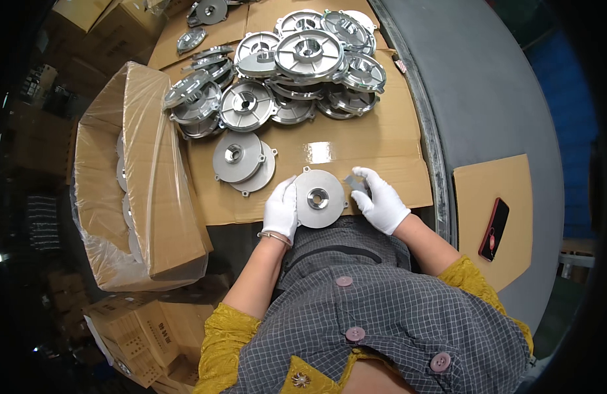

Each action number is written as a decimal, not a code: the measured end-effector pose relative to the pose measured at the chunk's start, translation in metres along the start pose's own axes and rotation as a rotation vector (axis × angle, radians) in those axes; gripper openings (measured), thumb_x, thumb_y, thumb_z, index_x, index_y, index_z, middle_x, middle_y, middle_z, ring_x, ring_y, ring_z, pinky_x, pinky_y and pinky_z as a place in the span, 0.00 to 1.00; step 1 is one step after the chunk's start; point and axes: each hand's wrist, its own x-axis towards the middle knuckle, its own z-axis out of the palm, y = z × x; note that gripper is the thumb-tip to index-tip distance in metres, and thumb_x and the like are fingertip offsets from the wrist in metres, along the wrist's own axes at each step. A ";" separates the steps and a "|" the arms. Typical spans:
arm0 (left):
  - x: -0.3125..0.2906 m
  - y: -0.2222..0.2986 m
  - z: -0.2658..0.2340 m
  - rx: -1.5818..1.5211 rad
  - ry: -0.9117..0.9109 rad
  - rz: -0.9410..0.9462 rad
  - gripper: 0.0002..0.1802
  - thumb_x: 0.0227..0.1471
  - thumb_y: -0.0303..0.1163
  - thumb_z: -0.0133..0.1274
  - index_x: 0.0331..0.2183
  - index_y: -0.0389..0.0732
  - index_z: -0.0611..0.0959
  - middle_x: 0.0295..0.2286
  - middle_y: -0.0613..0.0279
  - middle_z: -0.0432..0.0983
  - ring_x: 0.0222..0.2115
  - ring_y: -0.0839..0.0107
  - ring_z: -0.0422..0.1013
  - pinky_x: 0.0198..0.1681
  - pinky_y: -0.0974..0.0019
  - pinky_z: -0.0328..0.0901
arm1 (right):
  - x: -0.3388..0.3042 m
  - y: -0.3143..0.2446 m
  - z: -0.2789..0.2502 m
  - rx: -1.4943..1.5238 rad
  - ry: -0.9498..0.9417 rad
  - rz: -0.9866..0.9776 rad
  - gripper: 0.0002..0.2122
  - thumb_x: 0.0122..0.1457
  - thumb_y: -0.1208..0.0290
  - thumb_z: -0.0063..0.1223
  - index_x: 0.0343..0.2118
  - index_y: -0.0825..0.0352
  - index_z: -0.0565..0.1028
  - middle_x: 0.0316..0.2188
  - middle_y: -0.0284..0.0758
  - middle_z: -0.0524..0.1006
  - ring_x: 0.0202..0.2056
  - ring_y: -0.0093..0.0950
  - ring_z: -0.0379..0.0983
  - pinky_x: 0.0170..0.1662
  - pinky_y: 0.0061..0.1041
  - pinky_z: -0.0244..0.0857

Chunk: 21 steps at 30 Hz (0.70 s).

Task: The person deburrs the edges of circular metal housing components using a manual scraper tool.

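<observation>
A round silver metal flange cover [326, 211] with a threaded centre hole and small ears lies at the table's near edge, its flat face up. My left hand [281, 209], in a white glove, grips its left rim. At the cover's right side my gloved right hand [380, 201] pinches a small flat grey piece [358, 184], perhaps a scraper blade; its kind is not clear. Two more covers [236, 156] lie overlapped just beyond my left hand. Farther back, a heap of ribbed covers [308, 55] is stacked several deep.
Brown cardboard [382, 157] covers the work surface. To the left stands a carton [146, 217] lined with clear plastic, with covers inside. On the right, a phone [494, 229] rests on a cardboard sheet [514, 177] over the grey table [494, 111]. More cartons [152, 335] stand at lower left.
</observation>
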 end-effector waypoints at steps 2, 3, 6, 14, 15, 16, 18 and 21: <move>-0.002 0.006 0.001 0.244 0.036 0.101 0.25 0.59 0.33 0.49 0.53 0.27 0.69 0.47 0.52 0.73 0.44 0.71 0.70 0.49 0.70 0.65 | -0.004 -0.003 0.000 0.033 -0.022 0.044 0.16 0.58 0.73 0.50 0.49 0.69 0.67 0.39 0.50 0.75 0.42 0.45 0.74 0.47 0.35 0.67; -0.007 0.002 -0.002 0.245 0.034 0.107 0.25 0.59 0.33 0.49 0.53 0.27 0.69 0.47 0.52 0.73 0.44 0.71 0.70 0.49 0.70 0.65 | -0.007 -0.009 -0.001 0.042 -0.063 0.040 0.14 0.57 0.73 0.50 0.46 0.69 0.68 0.37 0.48 0.75 0.40 0.44 0.74 0.45 0.35 0.68; -0.018 -0.003 -0.008 0.458 0.003 0.174 0.33 0.53 0.31 0.56 0.56 0.28 0.65 0.51 0.44 0.68 0.50 0.63 0.68 0.51 0.67 0.63 | -0.006 -0.004 0.012 0.070 -0.086 -0.072 0.08 0.57 0.72 0.52 0.39 0.66 0.74 0.31 0.44 0.76 0.34 0.43 0.75 0.39 0.36 0.69; -0.031 0.007 -0.012 -0.328 0.045 -0.168 0.32 0.55 0.26 0.53 0.57 0.26 0.62 0.52 0.49 0.68 0.50 0.67 0.68 0.54 0.67 0.63 | -0.009 0.007 0.022 -0.077 -0.064 -0.057 0.09 0.58 0.69 0.49 0.39 0.66 0.75 0.33 0.45 0.77 0.36 0.45 0.74 0.41 0.38 0.69; -0.033 0.008 -0.015 -0.506 -0.038 -0.207 0.29 0.55 0.25 0.52 0.56 0.27 0.64 0.50 0.50 0.69 0.48 0.68 0.69 0.53 0.67 0.64 | -0.007 0.003 0.019 -0.076 -0.057 -0.061 0.09 0.58 0.69 0.49 0.39 0.66 0.75 0.33 0.45 0.77 0.36 0.45 0.74 0.41 0.38 0.69; -0.035 0.010 -0.018 -0.682 -0.123 -0.247 0.27 0.55 0.24 0.51 0.55 0.27 0.66 0.48 0.51 0.71 0.47 0.68 0.70 0.51 0.68 0.65 | -0.007 -0.002 0.016 -0.108 -0.071 -0.051 0.10 0.58 0.70 0.50 0.40 0.67 0.75 0.34 0.45 0.77 0.37 0.44 0.75 0.42 0.36 0.69; -0.036 0.014 -0.017 -0.668 -0.167 -0.276 0.24 0.55 0.24 0.50 0.53 0.26 0.68 0.47 0.52 0.71 0.46 0.68 0.71 0.51 0.68 0.65 | -0.005 -0.003 0.014 -0.127 -0.072 -0.051 0.11 0.57 0.69 0.50 0.42 0.67 0.75 0.34 0.45 0.77 0.38 0.43 0.75 0.43 0.36 0.69; -0.037 0.017 -0.010 -0.507 -0.194 -0.277 0.22 0.56 0.25 0.50 0.52 0.29 0.69 0.47 0.54 0.72 0.47 0.67 0.71 0.50 0.67 0.67 | -0.003 -0.005 0.011 -0.134 -0.090 -0.042 0.11 0.57 0.69 0.50 0.41 0.67 0.75 0.34 0.45 0.77 0.37 0.43 0.75 0.42 0.36 0.69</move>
